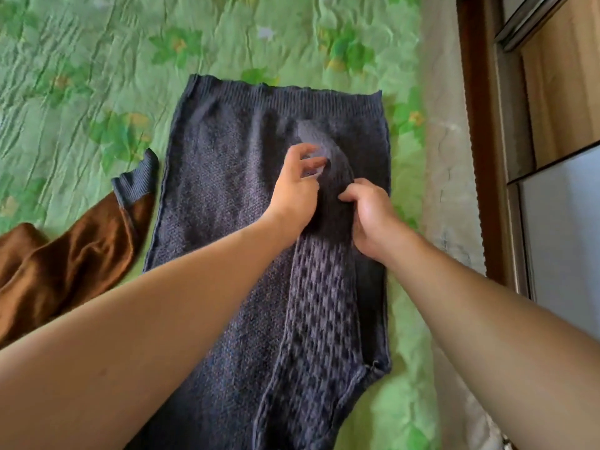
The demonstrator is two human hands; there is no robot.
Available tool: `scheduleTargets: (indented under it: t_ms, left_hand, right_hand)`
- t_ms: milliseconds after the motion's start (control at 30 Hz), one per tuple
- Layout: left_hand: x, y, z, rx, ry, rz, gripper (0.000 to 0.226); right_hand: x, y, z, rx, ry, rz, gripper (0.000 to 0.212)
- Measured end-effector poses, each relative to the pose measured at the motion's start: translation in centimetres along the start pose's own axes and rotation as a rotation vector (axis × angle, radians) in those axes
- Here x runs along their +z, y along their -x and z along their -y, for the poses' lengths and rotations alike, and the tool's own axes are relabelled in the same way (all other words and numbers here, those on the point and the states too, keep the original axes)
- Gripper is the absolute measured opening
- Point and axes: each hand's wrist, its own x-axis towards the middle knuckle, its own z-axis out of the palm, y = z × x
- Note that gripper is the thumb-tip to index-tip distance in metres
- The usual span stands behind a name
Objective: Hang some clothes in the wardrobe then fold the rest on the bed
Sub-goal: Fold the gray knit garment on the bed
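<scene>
A dark blue-grey knitted sweater (224,177) lies flat on the green flowered bedspread (81,76), ribbed hem at the far end. One sleeve (321,303) is folded lengthwise up the middle of its body. My left hand (297,186) is over the sleeve's cuff end, fingers curled and pinching the knit. My right hand (370,216) grips the sleeve's right side with curled fingers, just right of the left hand. The other sleeve's ribbed cuff (136,180) sticks out at the left, lying over a brown garment.
A brown satin-like garment (65,264) lies crumpled at the bed's left edge of view. Along the right run the pale mattress side (454,157), a dark wooden frame (477,125) and wardrobe doors (565,92) with a mirrored panel.
</scene>
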Motion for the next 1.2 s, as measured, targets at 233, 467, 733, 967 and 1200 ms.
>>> scheduleTargets:
  t_ms: [233, 467, 733, 967, 1200]
  left_hand:
    - [0.0, -2.7, -0.5, -0.332, 0.225, -0.099, 0.033]
    - [-1.3, -5.5, -2.6, -0.17, 0.048, -0.022, 0.035]
    - [-5.3, 2.6, 2.2, 0.271, -0.772, 0.081, 0.043]
    - [-8.2, 20.7, 12.4, 0.36, -1.337, 0.257, 0.066]
    - [-8.5, 29.1, 13.5, 0.204, -1.204, 0.293, 0.073]
  right_hand:
    - [-1.8, -3.0, 1.0, 0.045, 0.216, -0.035, 0.016]
    - [-0.4, -6.7, 4.7, -0.217, 0.285, -0.16, 0.023]
    - [-2.2, 0.5, -2.9, -0.811, 1.279, -0.115, 0.04]
    - [-4.8, 8.9, -13.4, -0.788, 1.746, 0.093, 0.07]
    - [-6.1, 16.3, -16.7, -0.535, 1.603, -0.225, 0.078]
